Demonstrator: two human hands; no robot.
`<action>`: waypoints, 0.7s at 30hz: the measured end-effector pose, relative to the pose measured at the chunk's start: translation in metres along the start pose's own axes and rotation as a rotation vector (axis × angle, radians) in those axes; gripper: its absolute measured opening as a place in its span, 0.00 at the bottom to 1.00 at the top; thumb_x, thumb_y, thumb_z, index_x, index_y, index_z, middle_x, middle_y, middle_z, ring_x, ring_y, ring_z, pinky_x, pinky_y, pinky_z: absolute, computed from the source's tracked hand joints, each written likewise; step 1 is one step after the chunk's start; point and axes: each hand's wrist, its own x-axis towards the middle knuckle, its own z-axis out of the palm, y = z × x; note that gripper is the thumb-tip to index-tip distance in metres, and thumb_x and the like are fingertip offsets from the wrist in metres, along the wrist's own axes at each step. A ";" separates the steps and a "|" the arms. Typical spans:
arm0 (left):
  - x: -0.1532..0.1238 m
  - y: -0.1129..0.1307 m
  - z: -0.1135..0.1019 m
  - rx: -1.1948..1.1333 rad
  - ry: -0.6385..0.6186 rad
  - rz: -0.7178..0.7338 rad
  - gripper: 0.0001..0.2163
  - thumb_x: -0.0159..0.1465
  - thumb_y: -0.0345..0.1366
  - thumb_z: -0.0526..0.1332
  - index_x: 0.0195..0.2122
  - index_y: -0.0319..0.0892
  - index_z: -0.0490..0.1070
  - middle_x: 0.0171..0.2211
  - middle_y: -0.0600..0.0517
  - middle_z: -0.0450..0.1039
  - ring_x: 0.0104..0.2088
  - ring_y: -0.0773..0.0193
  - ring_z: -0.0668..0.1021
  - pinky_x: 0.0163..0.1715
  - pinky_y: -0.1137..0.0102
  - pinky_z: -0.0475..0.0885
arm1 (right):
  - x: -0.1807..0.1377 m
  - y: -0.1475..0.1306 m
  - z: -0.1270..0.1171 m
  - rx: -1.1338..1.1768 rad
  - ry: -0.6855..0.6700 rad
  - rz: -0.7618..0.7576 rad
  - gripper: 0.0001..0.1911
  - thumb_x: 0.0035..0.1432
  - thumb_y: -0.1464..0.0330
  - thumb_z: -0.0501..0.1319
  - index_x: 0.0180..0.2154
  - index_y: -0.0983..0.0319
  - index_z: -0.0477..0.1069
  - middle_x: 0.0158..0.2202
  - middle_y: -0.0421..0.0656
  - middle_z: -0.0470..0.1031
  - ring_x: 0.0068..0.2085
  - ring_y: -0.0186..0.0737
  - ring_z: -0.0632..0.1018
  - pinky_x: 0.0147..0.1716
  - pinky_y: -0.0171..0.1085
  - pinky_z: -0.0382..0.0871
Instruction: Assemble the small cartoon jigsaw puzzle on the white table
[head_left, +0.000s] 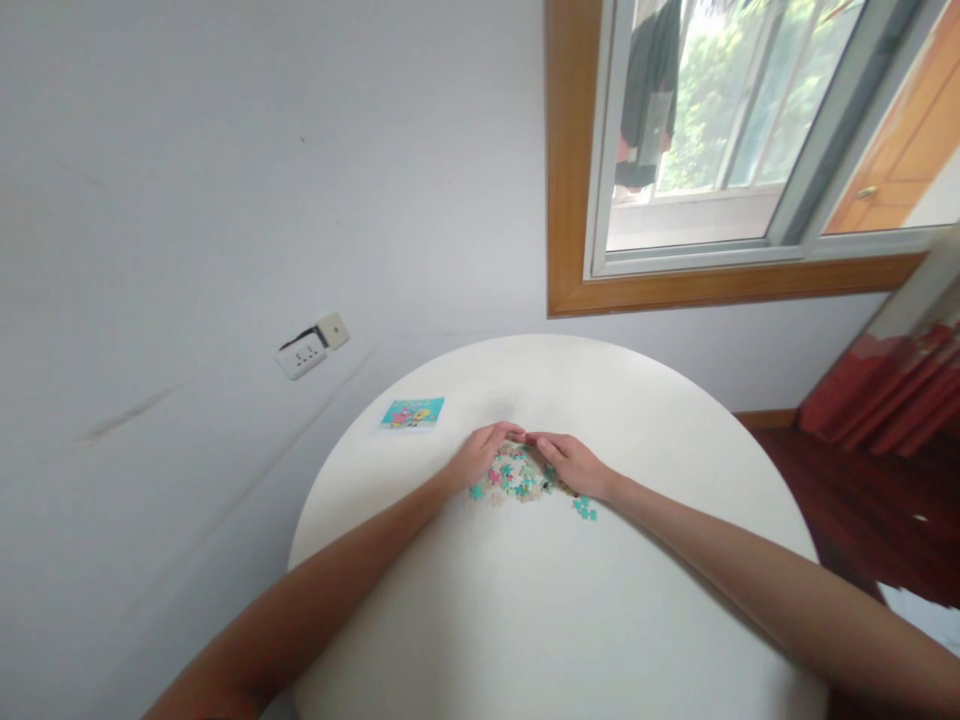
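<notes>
A loose pile of jigsaw puzzle pieces (517, 473), mostly teal and pale with some pink, lies on the white round table (525, 620). My left hand (484, 452) curves around the pile's far left side. Along its far right side rests my right hand (570, 464), and the fingertips of both hands meet behind the pile. The fingers of each hand are extended and grasp nothing. A few teal pieces (585, 509) lie beside my right wrist. The pieces closest to the palms are partly hidden.
A small picture card or box (412, 413) with cartoon figures lies at the table's left. The wall with a power socket (301, 355) runs close along the left and back. A wood-framed window (697, 285) and a red curtain (889, 395) are to the right.
</notes>
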 end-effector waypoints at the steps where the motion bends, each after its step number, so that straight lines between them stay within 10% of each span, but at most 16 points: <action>1: 0.000 -0.001 -0.003 0.013 0.045 -0.023 0.27 0.73 0.51 0.41 0.48 0.39 0.75 0.47 0.45 0.79 0.51 0.58 0.78 0.59 0.58 0.69 | -0.001 0.001 -0.003 0.082 0.027 0.030 0.25 0.71 0.57 0.44 0.53 0.61 0.73 0.49 0.47 0.79 0.51 0.43 0.78 0.53 0.43 0.68; 6: -0.012 -0.006 -0.017 0.194 0.050 -0.054 0.26 0.72 0.52 0.42 0.53 0.42 0.73 0.54 0.45 0.75 0.57 0.56 0.75 0.63 0.56 0.65 | -0.021 0.009 -0.012 -0.010 0.289 0.201 0.25 0.71 0.56 0.45 0.48 0.61 0.76 0.49 0.50 0.79 0.53 0.47 0.77 0.55 0.46 0.67; 12: -0.041 0.000 0.005 0.500 -0.004 0.054 0.24 0.72 0.46 0.48 0.64 0.39 0.63 0.65 0.42 0.63 0.67 0.54 0.62 0.68 0.54 0.56 | -0.038 -0.006 0.011 -0.412 0.203 0.153 0.25 0.71 0.58 0.45 0.57 0.65 0.69 0.64 0.56 0.65 0.66 0.54 0.63 0.65 0.54 0.53; 21: -0.045 0.000 0.010 0.582 0.083 -0.083 0.23 0.71 0.34 0.42 0.62 0.35 0.65 0.63 0.41 0.66 0.65 0.55 0.66 0.67 0.55 0.58 | -0.004 -0.056 0.077 -0.418 0.179 0.183 0.27 0.71 0.64 0.41 0.63 0.71 0.62 0.65 0.58 0.63 0.67 0.52 0.61 0.66 0.51 0.52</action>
